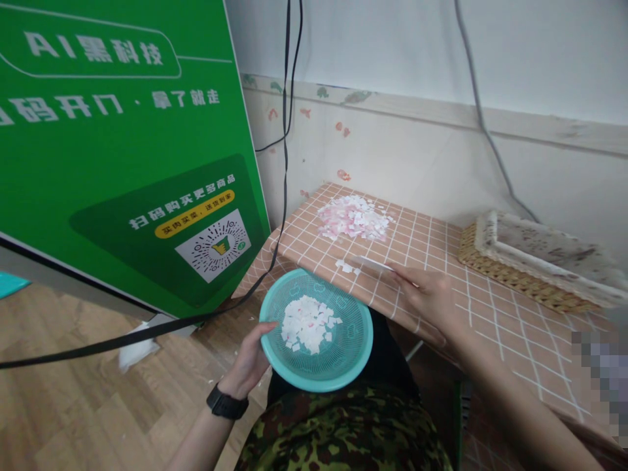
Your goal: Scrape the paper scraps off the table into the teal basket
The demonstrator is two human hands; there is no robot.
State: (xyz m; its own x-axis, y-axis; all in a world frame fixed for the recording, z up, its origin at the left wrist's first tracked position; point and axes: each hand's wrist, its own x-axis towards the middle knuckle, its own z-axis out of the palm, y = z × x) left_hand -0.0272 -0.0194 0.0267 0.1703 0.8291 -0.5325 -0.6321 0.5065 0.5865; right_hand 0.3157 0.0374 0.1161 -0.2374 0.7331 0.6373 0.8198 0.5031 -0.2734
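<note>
My left hand (pixel 252 360) grips the left rim of a round teal plastic colander (pixel 353 356), its thumb over the edge. Small white paper scraps (pixel 307 324) lie in the bottom of it. The colander is held just below the front edge of the table (pixel 422 242). Over the tabletop, my right hand (pixel 424 294) is closed on a thin, flat, pale piece (pixel 373 263), card-like or blade-like; I cannot tell which. Its tip is close to a few white scraps (pixel 347 266) near the edge. Farther back sits a loose pile of white and pink paper scraps (pixel 356 217).
A wicker basket (pixel 530 281) with a cloth lining stands at the table's right. On the left rises a green printed cabinet (pixel 122 150). A black strap (pixel 284 163) hangs before it and crosses to the lower left. A grey cable (pixel 473 85) runs down the wall.
</note>
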